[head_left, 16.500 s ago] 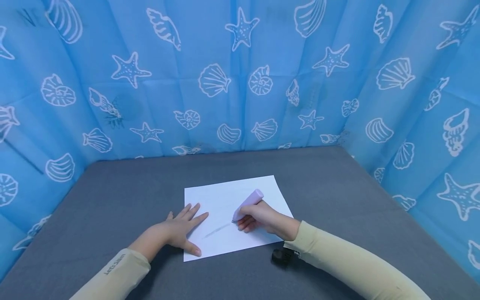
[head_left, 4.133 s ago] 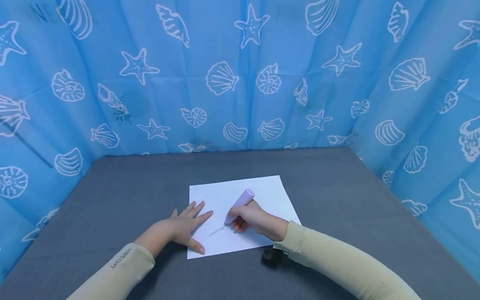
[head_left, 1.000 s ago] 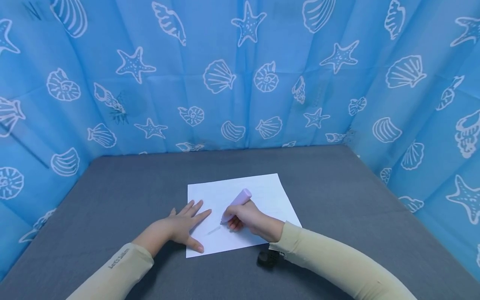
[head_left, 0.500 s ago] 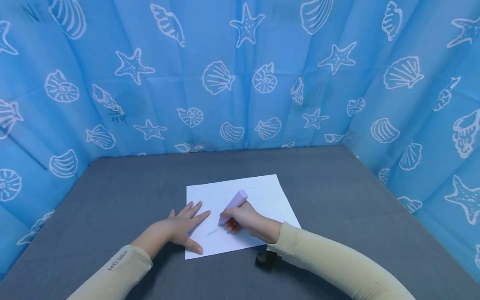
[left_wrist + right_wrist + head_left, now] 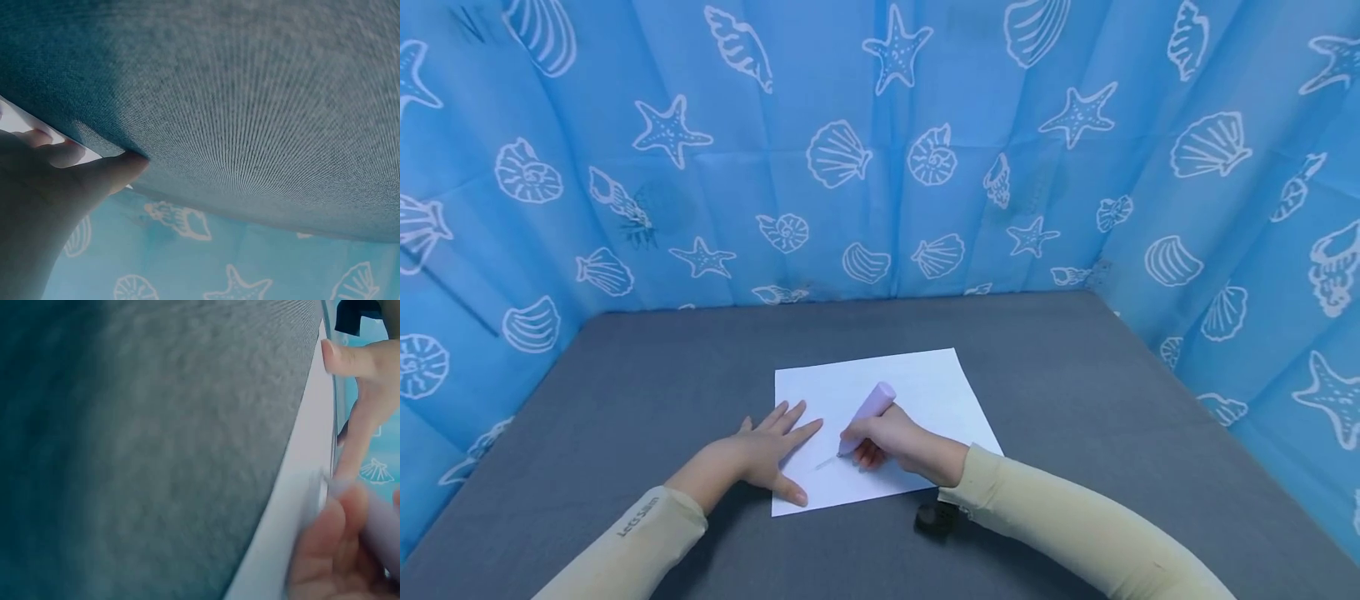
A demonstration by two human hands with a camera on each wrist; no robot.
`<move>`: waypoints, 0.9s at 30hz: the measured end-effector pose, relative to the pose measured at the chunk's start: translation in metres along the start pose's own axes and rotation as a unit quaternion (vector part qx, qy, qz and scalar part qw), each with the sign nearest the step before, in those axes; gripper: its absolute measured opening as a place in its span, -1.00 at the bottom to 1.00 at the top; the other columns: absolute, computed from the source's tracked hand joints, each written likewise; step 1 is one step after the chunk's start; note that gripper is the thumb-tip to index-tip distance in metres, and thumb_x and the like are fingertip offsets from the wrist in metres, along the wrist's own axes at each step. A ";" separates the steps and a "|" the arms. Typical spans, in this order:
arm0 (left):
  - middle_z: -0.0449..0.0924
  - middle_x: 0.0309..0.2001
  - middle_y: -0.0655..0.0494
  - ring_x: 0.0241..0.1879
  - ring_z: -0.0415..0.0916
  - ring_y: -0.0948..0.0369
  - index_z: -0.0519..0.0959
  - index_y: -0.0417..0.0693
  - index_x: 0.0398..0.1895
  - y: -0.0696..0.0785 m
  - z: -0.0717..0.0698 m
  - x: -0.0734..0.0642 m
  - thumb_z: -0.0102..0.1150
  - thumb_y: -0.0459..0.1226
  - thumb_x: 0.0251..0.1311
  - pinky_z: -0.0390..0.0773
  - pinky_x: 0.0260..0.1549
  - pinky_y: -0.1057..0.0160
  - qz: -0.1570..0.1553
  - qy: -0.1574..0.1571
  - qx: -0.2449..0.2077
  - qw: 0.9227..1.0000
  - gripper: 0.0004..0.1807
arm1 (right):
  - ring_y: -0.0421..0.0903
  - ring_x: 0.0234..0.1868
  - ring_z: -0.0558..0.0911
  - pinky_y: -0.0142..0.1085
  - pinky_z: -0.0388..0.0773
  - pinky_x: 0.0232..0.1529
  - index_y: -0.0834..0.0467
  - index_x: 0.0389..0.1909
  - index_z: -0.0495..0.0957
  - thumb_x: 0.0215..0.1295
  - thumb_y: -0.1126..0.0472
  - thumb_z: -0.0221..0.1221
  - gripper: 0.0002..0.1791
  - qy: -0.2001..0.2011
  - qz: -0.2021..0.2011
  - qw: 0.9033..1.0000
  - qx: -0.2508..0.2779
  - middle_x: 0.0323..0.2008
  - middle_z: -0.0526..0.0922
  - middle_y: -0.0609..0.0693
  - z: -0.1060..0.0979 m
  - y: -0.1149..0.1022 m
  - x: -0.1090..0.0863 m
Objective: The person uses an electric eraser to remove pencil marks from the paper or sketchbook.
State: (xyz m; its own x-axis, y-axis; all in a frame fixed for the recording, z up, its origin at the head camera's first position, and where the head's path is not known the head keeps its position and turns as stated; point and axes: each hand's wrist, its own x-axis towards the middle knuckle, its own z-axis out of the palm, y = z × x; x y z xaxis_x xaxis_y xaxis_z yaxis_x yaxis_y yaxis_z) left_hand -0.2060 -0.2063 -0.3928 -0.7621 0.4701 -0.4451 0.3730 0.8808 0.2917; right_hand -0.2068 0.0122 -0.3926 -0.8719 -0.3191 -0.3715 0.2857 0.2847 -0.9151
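Observation:
A white sheet of paper [image 5: 917,383] lies on the grey cloth-covered table. My left hand [image 5: 756,454] rests spread out on its left edge, fingers straight and thumb near the lower left corner. My right hand [image 5: 895,435] grips a thick lavender pen-shaped electric eraser [image 5: 877,402], tilted with its narrow tip down at the paper. A short faint grey line [image 5: 825,463] runs down and left from that tip. In the right wrist view the eraser [image 5: 382,528] is blurred, with curled fingers [image 5: 322,537] around it.
The grey table [image 5: 662,383] stretches around the paper on all sides. A blue curtain [image 5: 737,192] with white shells and starfish hangs behind and at both sides. A small black device [image 5: 935,518] sits under the right wrist.
Compared with the earliest frame, the grey line is shorter at its right end, and the right hand with the eraser has moved left along it. The left hand stays on the paper.

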 end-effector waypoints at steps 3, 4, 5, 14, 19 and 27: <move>-0.30 0.56 -0.05 0.51 -0.42 -0.10 0.01 0.15 0.55 0.001 0.000 0.000 0.35 0.30 -0.12 -0.20 0.24 -0.44 -0.002 0.000 0.002 1.000 0.18 | -0.19 -0.69 0.49 -0.41 0.48 -0.61 0.28 -0.38 0.53 0.21 0.23 0.21 -0.84 0.000 0.002 1.000 0.009 -0.67 0.51 0.02 -0.002 0.000 0.000; -0.30 0.56 -0.06 0.50 -0.42 -0.11 0.02 0.14 0.55 0.001 0.000 -0.001 0.35 0.30 -0.12 -0.20 0.24 -0.44 -0.001 0.000 0.002 1.000 0.18 | -0.18 -0.68 0.50 -0.41 0.49 -0.60 0.29 -0.36 0.54 0.22 0.23 0.20 -0.83 0.001 0.004 1.000 0.016 -0.66 0.52 0.03 -0.003 0.001 0.000; -0.30 0.56 -0.07 0.50 -0.42 -0.11 0.02 0.13 0.55 0.002 0.001 -0.001 0.35 0.30 -0.12 -0.20 0.24 -0.45 0.000 0.002 0.003 1.000 0.18 | -0.18 -0.67 0.51 -0.41 0.50 -0.59 0.31 -0.35 0.55 0.22 0.24 0.19 -0.83 0.003 0.005 1.000 0.024 -0.65 0.53 0.04 -0.003 0.002 0.001; -0.29 0.56 -0.08 0.50 -0.41 -0.12 0.02 0.13 0.55 0.001 0.005 -0.002 0.36 0.29 -0.13 -0.19 0.24 -0.45 0.001 0.004 0.003 1.000 0.18 | -0.17 -0.65 0.54 -0.40 0.52 -0.57 0.35 -0.41 0.58 0.15 0.28 0.12 -0.83 -0.012 0.008 0.999 0.037 -0.64 0.56 0.05 -0.002 0.007 0.002; -0.30 0.55 -0.10 0.50 -0.41 -0.13 0.02 0.09 0.55 0.001 0.001 -0.003 0.36 0.27 -0.10 -0.19 0.22 -0.46 0.008 0.005 0.003 1.000 0.18 | -0.21 -0.71 0.48 -0.43 0.47 -0.63 0.33 -0.46 0.55 0.12 0.29 0.10 -0.84 -0.001 -0.003 0.999 0.048 -0.70 0.51 0.03 0.002 0.006 0.003; -0.29 0.55 -0.09 0.50 -0.41 -0.12 0.02 0.10 0.55 0.002 -0.001 -0.004 0.37 0.27 -0.10 -0.20 0.22 -0.46 0.005 0.004 0.002 1.000 0.18 | -0.24 -0.74 0.47 -0.46 0.42 -0.66 0.32 -0.47 0.56 0.13 0.30 0.14 -0.87 0.015 -0.011 0.999 0.033 -0.73 0.49 0.00 0.006 0.000 0.004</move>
State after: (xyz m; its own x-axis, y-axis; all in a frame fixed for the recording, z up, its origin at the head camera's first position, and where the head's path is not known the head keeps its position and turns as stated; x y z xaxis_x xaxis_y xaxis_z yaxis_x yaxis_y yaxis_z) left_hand -0.2027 -0.2067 -0.3896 -0.7622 0.4783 -0.4363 0.3825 0.8764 0.2925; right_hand -0.2082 0.0059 -0.3955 -0.8895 -0.2978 -0.3465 0.2902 0.2176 -0.9319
